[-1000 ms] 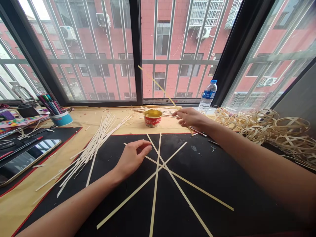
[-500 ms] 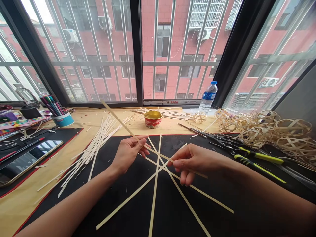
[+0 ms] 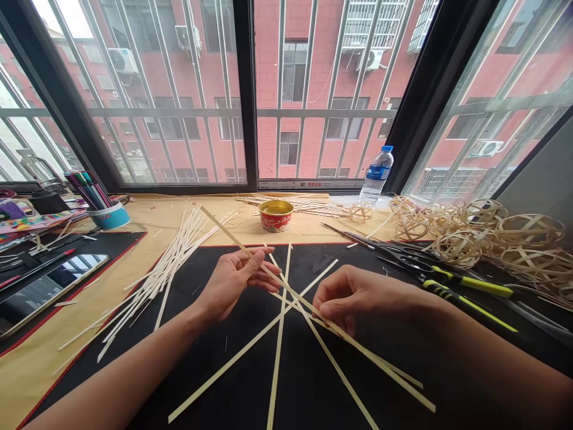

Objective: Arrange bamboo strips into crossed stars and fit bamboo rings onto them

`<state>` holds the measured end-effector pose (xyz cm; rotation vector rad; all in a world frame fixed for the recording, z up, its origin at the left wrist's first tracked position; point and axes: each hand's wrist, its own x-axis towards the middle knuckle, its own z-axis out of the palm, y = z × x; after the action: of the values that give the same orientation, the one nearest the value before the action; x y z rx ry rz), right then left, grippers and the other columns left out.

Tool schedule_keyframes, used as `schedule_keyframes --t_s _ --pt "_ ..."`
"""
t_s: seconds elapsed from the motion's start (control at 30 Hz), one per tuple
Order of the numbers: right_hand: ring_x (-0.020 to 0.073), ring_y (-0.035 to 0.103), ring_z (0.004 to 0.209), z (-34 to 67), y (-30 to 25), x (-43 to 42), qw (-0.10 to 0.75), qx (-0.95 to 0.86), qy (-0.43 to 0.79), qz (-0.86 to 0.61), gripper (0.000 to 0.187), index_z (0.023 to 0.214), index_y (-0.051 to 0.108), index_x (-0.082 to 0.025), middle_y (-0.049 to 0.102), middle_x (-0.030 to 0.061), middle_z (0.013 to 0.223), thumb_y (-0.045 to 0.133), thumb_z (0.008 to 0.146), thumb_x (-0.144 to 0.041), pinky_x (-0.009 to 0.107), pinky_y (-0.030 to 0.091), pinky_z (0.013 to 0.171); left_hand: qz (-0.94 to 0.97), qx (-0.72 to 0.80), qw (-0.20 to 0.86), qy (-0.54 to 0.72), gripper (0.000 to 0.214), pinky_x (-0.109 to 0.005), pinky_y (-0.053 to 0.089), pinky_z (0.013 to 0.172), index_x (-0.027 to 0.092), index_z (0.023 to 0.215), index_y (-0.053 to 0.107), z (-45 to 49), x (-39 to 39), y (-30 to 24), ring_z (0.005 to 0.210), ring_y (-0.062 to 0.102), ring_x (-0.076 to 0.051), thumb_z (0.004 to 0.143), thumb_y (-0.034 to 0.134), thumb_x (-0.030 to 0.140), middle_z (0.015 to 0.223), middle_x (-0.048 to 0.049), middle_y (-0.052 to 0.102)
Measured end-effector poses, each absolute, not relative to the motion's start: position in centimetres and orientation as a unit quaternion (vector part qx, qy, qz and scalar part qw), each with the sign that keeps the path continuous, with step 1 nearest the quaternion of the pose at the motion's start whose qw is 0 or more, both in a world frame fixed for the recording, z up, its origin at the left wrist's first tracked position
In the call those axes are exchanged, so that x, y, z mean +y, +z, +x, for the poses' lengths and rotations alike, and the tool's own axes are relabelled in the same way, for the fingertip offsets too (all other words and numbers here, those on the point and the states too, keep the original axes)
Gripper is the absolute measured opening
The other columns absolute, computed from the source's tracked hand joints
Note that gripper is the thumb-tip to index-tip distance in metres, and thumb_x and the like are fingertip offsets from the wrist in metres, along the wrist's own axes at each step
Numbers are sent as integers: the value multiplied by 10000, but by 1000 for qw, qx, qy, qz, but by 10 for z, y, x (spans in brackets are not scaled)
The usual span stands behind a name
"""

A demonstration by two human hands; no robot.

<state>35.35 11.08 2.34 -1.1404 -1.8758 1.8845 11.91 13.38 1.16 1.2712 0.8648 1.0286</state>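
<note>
One pale bamboo strip (image 3: 380,362) runs slantwise from the upper left to the lower right, above several strips that cross like a star (image 3: 278,352) on the black mat. My left hand (image 3: 235,276) pinches this strip between thumb and fingers, left of the crossing. On the right of the crossing, my right hand (image 3: 342,298) has its thumb and fingertips closed on the same strip. Part of another strip of the star lies almost under the held one, and the right fingers hide some of it.
Left lies a loose bundle of strips (image 3: 168,263). A red tin (image 3: 275,216) and a water bottle (image 3: 376,173) stand at the back. Woven bamboo balls (image 3: 461,239) and yellow-black pliers (image 3: 468,306) lie right. A phone (image 3: 58,289) and a pen cup (image 3: 110,216) are far left.
The held strip has slid down to the right: its upper end sits lower and its other end reaches further toward the lower right. Both hands stay near the same places.
</note>
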Motion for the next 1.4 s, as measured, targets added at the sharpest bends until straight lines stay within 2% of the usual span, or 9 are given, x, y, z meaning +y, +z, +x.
schedule_keyframes --t_s 0.23,0.37,0.43,0.57,0.63,0.83,0.97,1.23,1.4 --pt "63 541 512 367 21 121 72 -653 645 -390 299 810 613 -131 558 -51 601 739 715 -385 173 505 494 550 393 588 444 329 -271 569 644 50 998 632 117 138 7 639 696 -175 865 632 350 751 -99 723" --pt "67 577 509 386 19 129 41 -653 659 -371 272 827 593 -131 598 -41 630 742 721 -334 160 502 480 591 403 574 398 440 -347 555 775 60 1170 575 118 135 1 757 705 -206 888 584 399 835 -117 737" --pt "82 605 530 396 19 133 45 -653 660 -369 271 814 579 -131 616 -30 639 743 724 -327 167 515 485 680 419 475 369 430 -380 520 856 99 1218 555 117 134 -3 869 686 -217 881 597 363 931 -110 729" --pt "100 641 546 408 15 135 53 -637 669 -380 293 819 564 -131 641 -17 655 761 709 -319 172 532 482 884 300 182 309 189 -382 483 877 151 1052 650 115 131 -11 977 605 -226 883 586 206 986 -86 681" --pt "99 643 524 410 12 134 38 -621 680 -389 314 847 561 -134 643 -23 645 771 697 -312 168 532 469 923 236 125 278 170 -363 479 864 149 1046 637 116 129 -12 972 580 -213 918 527 165 964 -79 664" --pt "88 634 477 403 4 133 16 -585 697 -413 375 881 539 -136 639 -28 656 784 669 -326 160 526 453 948 210 121 206 172 -308 486 855 164 1058 614 119 128 -9 969 563 -187 935 496 142 981 -64 644" --pt "95 643 526 398 4 132 29 -581 699 -416 373 896 523 -139 636 -22 680 770 686 -322 173 535 479 953 213 109 188 187 -323 481 902 168 1084 606 119 127 -11 1020 553 -200 942 483 162 1019 -70 641" --pt "99 643 596 396 13 125 85 -611 705 -351 274 848 520 -156 606 -10 773 690 783 -361 175 501 499 951 228 71 198 199 -325 494 844 155 1075 599 120 126 -10 940 573 -197 955 440 164 959 -72 652" --pt "98 595 591 395 15 130 140 -666 621 -388 266 903 547 -157 582 -15 705 643 812 -388 176 456 490 963 202 44 173 228 -324 494 819 147 1071 605 122 121 -8 920 586 -204 968 402 163 928 -85 660"
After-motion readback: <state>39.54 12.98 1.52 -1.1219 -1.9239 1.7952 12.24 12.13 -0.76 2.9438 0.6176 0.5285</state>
